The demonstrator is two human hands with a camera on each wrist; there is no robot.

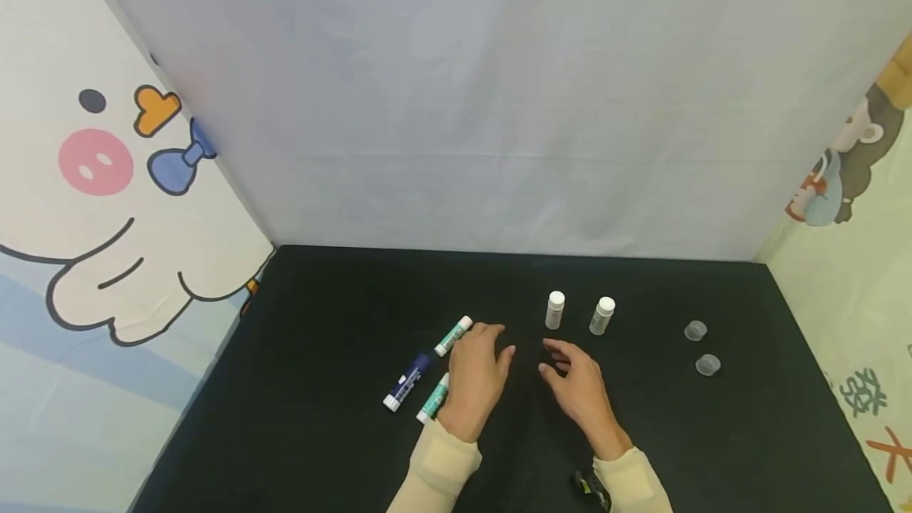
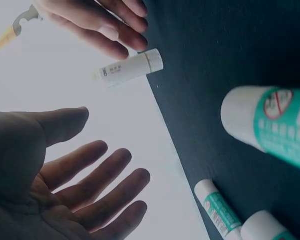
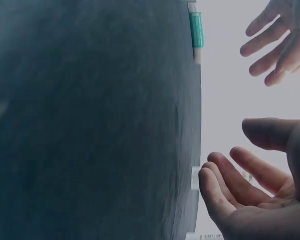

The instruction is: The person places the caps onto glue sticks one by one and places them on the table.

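Observation:
Both hands hover over the black table with nothing in them. My left hand has its fingers loosely spread, thumb apart, right beside two green-and-white glue sticks and a dark blue tube with a white end. In the left wrist view, a green glue stick looms close at the right. My right hand, fingers gently bent, faces the left across a gap. Nearest beyond it stand two white tubes with white caps, one on the left and one on the right.
Two small clear cups, one farther back and one nearer, stand at the right of the black table. A pale cloth wall closes off the back, with printed cloths at both sides. A small dark object lies by the right sleeve.

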